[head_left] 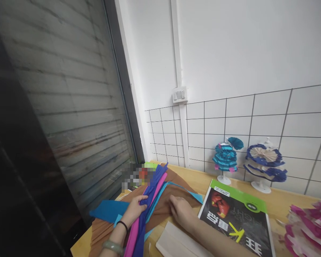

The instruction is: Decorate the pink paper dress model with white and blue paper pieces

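Cream paper (176, 241) lies nearest, partly hidden by the right forearm; magenta ruffles (310, 228) at near right. Left hand (136, 208), at left: grip closed on the dark blue strip (141, 228), thumb on top, pink strip (135, 228) running alongside. Right hand (182, 210): fingers curled over the brown sheet (187, 184); can't tell if they grip anything. Strips lie across the brown sheet, on the tabletop (199, 175), turquoise strip (151, 210) just right of them. Likely works best with a light pinch, to avoid creases, edges lined up, right hand steadying the brown sheet. Booklet (230, 221) sits right; farther, turquoise stand (224, 157) and blue-and-white stand (264, 159) near the wall.
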The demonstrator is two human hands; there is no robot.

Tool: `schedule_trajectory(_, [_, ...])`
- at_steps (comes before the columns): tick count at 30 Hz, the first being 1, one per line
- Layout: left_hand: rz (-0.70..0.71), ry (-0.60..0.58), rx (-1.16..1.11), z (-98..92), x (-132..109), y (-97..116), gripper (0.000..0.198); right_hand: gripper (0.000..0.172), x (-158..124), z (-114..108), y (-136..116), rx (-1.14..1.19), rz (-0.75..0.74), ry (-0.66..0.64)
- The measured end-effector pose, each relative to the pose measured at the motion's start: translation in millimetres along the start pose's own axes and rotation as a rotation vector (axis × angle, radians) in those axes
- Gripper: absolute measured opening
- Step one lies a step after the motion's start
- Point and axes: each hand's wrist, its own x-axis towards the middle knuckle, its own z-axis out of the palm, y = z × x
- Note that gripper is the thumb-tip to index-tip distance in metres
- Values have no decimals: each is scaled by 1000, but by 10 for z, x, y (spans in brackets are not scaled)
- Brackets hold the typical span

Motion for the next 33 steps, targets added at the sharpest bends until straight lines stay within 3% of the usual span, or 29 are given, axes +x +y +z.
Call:
schedule_trajectory(5, [43,-12,112,65,-44,60,45,57,190,-53,-91,-22,-5,-13])
schedule_trajectory(10, [89,3,214,147,-78,83,35,32,245,-35,-79,-92,15,-54])
schedule_trajectory(12, [96,27,260,186,-76,81,35,28,207,-13,-61,-118,29,-75])
schedule_trajectory(17, [73,70,314,217,-5,43,11,23,128,46,-21,-174,78,-122])
schedule_trajectory(23, [50,-2,201,111,34,15,30,17,127,135,22,-175,104,-159])
schedule_trajectory(28, [49,-66,121,83,-10,38,26,23,119,99,-13,-90,99,-75])
schedule_trajectory(31, [21,-65,122,80,-31,51,47,33,151,44,-73,-46,99,-23])
schedule_trajectory(33, [29,-62,142,71,-46,66,50,41,186,32,-117,-29,66,-24])
